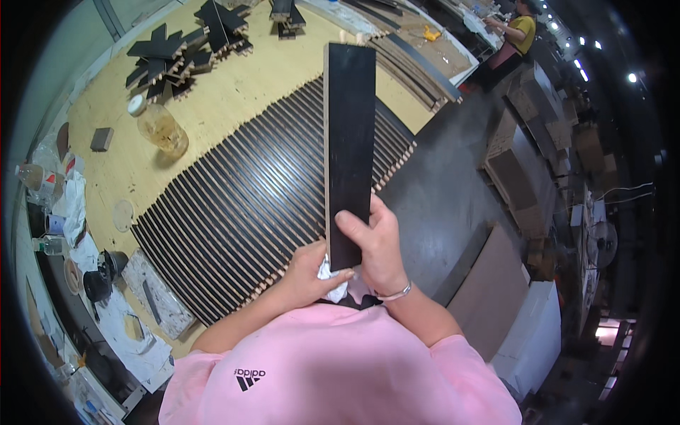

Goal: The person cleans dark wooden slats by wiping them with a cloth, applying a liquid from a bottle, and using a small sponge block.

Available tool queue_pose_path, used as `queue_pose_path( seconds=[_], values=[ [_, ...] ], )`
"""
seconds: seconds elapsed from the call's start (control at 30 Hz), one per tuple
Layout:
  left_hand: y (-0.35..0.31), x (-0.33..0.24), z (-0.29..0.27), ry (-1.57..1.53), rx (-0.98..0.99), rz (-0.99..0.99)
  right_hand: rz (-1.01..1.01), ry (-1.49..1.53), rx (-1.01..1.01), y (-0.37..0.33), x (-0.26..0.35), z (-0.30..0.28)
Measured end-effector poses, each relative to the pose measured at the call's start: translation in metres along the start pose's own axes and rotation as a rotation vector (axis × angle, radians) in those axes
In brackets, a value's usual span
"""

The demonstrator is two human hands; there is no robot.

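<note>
Okay, black board (350, 152): long, flat, dark face toward camera, pale raw edge along its left side; held off the table, over the right part of the strip row, long axis running away from the person.
Right hand (375, 244): closed around the near part of the board's right side, thumb laid across the dark face, fingers mostly behind.
Left hand (306, 275): narrow grip on a white cloth (338, 290) at the board's near end, thumb by the bottom edge; can't tell whether the fingers behind also grip the board.
Wrist: metallic band (394, 292) on the right one.
Strip row (248, 184): many dark strips side by side, pale edges showing, spread diagonally across the table (241, 88), tan top.
Piles: crossed dark pieces (159, 57) far left, another heap (225, 28) beside it.
Jar (163, 133): clear, pale lid, yellowish contents, just beyond the row.
Small block (102, 139): dark, left of jar, apart.
Left edge: plastic bottle (35, 178), black container (97, 285), stained white slab (152, 294) near the row's left end.
Right side: grey floor (428, 205), brown panel (491, 276) next to a white block (525, 343).
Background: person in yellow top (523, 32), far right.
</note>
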State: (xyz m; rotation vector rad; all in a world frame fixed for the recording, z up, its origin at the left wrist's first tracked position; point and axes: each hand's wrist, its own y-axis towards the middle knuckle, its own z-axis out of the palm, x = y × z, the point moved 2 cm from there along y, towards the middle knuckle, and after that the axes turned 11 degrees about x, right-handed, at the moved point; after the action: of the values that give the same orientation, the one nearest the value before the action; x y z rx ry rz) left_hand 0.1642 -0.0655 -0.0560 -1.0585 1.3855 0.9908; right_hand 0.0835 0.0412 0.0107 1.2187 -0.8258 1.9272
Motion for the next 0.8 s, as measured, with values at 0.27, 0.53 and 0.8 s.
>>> queue_pose_path(
  seconds=[0.27,0.53,0.8],
  values=[
    [-0.011,-0.018,-0.054,-0.175,-0.439,-0.053,-0.182,-0.583,-0.116,0.000,-0.013,-0.025],
    [0.027,-0.073,-0.055,1.175,-0.224,0.458,-0.363,-1.000,0.055,-0.015,-0.032,-0.034],
    [0.027,-0.009,-0.196,0.399,-0.687,0.130,0.064,-1.217,0.073,-0.038,-0.023,-0.041]
  ],
)
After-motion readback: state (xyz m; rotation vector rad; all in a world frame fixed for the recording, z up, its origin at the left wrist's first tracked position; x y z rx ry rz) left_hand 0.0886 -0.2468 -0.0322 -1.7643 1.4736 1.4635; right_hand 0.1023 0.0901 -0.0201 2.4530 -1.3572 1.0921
